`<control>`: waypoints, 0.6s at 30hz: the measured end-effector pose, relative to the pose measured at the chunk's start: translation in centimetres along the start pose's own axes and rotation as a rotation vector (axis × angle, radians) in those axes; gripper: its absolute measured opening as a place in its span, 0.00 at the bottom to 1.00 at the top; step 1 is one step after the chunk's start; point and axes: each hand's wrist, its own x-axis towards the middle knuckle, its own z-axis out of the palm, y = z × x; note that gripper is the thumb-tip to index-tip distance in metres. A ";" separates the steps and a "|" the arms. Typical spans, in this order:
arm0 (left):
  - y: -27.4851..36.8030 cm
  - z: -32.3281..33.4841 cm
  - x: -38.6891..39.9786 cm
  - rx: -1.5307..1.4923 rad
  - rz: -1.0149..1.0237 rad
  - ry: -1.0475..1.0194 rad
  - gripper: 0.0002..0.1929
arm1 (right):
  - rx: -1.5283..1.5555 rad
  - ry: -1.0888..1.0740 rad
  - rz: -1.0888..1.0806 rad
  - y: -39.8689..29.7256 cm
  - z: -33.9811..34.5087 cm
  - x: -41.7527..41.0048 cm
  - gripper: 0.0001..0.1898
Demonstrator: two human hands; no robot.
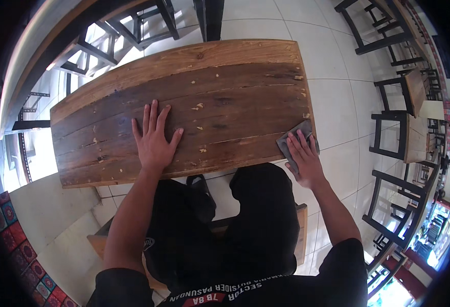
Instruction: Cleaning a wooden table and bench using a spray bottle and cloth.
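A wooden plank table with a worn, dark brown top and a lighter far board lies before me. Flat on its left part rests my left hand, fingers spread, holding nothing. At the near right corner my right hand presses on a folded grey cloth, which reaches the table's edge. Pale chipped spots mark the tabletop. My knees, in black trousers, are at the table's near edge.
I sit on a wooden bench. Beyond the table's far left stand dark-framed stools. More stools with wooden seats line the right side. A patterned tile wall strip runs at lower left.
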 end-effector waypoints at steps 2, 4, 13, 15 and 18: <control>0.3 0.1 0.1 0.029 0.006 -0.012 0.39 | -0.061 -0.044 0.005 -0.1 0.3 0.8 0.44; 0.2 0.3 0.0 0.044 0.000 -0.031 0.40 | -0.120 -0.068 -0.001 0.4 0.5 1.7 0.44; -0.1 0.5 0.2 0.067 0.019 -0.055 0.42 | -0.115 0.091 0.227 1.6 1.4 10.8 0.39; -0.1 0.5 0.2 0.069 0.011 -0.060 0.42 | -0.112 0.154 0.256 3.0 1.4 15.1 0.38; -0.1 0.3 0.3 0.055 0.007 -0.074 0.42 | -0.182 0.252 0.353 6.5 1.6 21.5 0.35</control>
